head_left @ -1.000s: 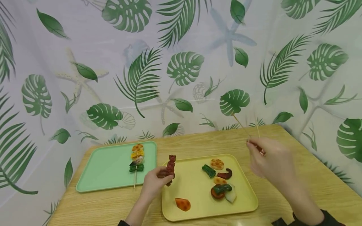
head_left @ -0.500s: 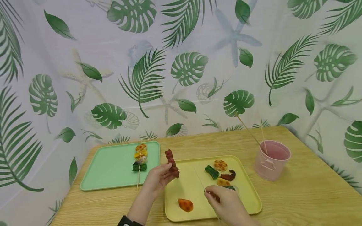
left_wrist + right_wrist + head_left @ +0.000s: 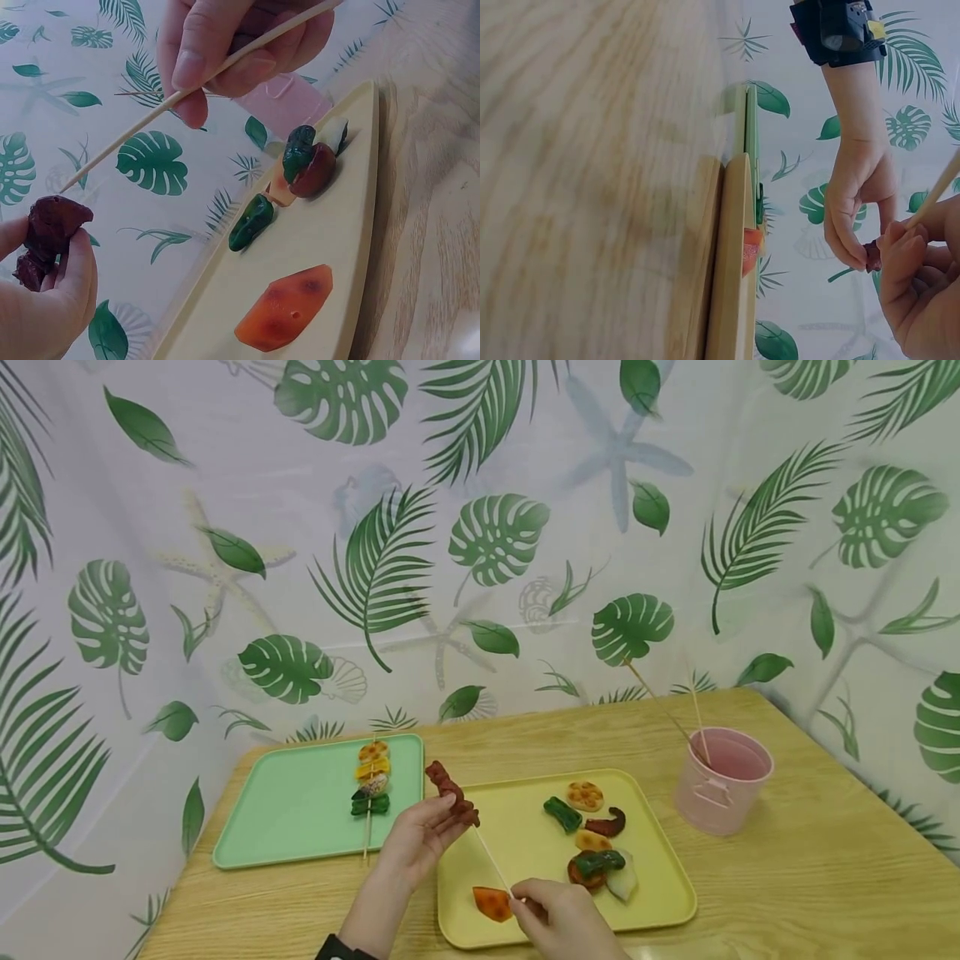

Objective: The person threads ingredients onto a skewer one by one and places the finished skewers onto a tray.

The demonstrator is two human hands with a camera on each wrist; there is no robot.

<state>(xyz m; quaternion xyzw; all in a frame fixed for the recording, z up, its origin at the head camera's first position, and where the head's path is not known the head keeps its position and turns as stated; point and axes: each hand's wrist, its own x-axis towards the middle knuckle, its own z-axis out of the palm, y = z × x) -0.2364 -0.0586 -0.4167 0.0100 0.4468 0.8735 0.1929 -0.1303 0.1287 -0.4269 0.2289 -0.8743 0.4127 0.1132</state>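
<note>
Skewer (image 3: pixel 492 860) pinched in right hand (image 3: pixel 558 917), tip near the meat strip (image 3: pixel 452 793) gripped by left hand (image 3: pixel 423 843).

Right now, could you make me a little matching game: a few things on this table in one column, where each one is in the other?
Things:
1. dark red meat piece
2. finished skewer
3. bare stick
4. orange carrot piece

Places:
A. lying on the green tray
B. lying on the yellow tray, near its front edge
C. pinched in the right hand
D. held in the fingers of the left hand

Pairs: 1-D, 2-A, 3-C, 4-B
</note>
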